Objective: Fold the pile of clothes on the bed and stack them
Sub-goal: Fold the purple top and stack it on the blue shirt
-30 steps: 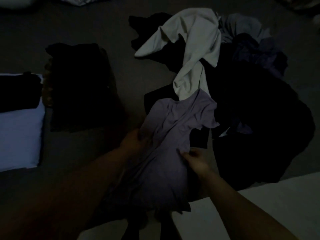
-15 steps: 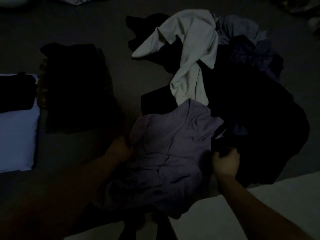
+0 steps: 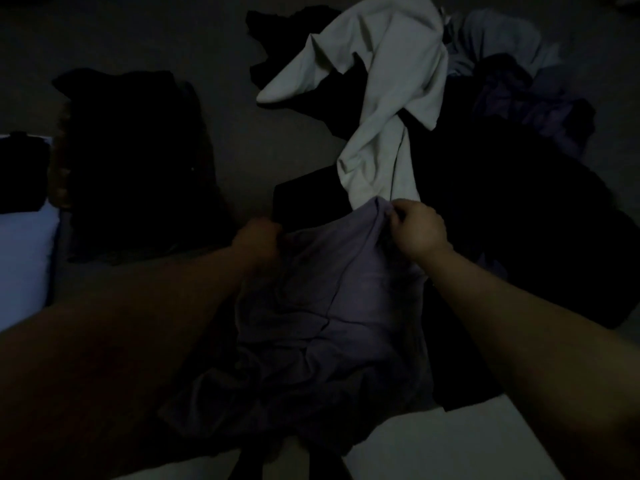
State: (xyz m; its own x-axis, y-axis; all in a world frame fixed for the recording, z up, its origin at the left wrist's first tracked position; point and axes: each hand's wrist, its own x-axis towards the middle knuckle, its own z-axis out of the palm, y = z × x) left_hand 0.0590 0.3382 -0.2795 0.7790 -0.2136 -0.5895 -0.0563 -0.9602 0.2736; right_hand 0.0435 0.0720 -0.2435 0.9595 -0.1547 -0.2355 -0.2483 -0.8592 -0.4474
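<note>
Sorting under way: bed in very dim light; much detail lost in shadow

Bed: dark grey bed cover (image 3: 242, 140) spans the whole view; everything lies on it

Unfolded pile: heap of loose dark clothes (image 3: 519, 216) at right, the largest mass; crumpled, not yet folded; individual garments in it too dark to separate

Pale garment: long light grey-white cloth garment (image 3: 391, 98) draped over the top of the heap, twisted, its lower end reaching down to just beside the right hand

Bluish pieces: rumpled grey-blue and purple fabrics (image 3: 526, 84) at the far right of the heap, unfolded

Done so far: flat black folded stack (image 3: 138, 168) at left, well apart from the heap; beside it a smaller dark folded item (image 3: 22, 174) lying on a pale blue-white rectangular surface (image 3: 24, 258), what that surface is I cannot tell

Progress, judged: perhaps a few items folded; most of the pile is left; early to middle of the job

Item in hand: soft lavender-grey shirt-like garment (image 3: 329, 306) in front of the person, between the arms, wrinkled and hanging toward the bed edge; top edge raised

Left hand (image 3: 258, 242): fingers curled, gripping the garment's upper left edge; in shadow, finger detail unclear

Right hand (image 3: 417, 226): narrow pinch of thumb and fingers on the upper right corner, holding it up

Step, judged: finding the top edge to spread the garment flat before folding
</note>
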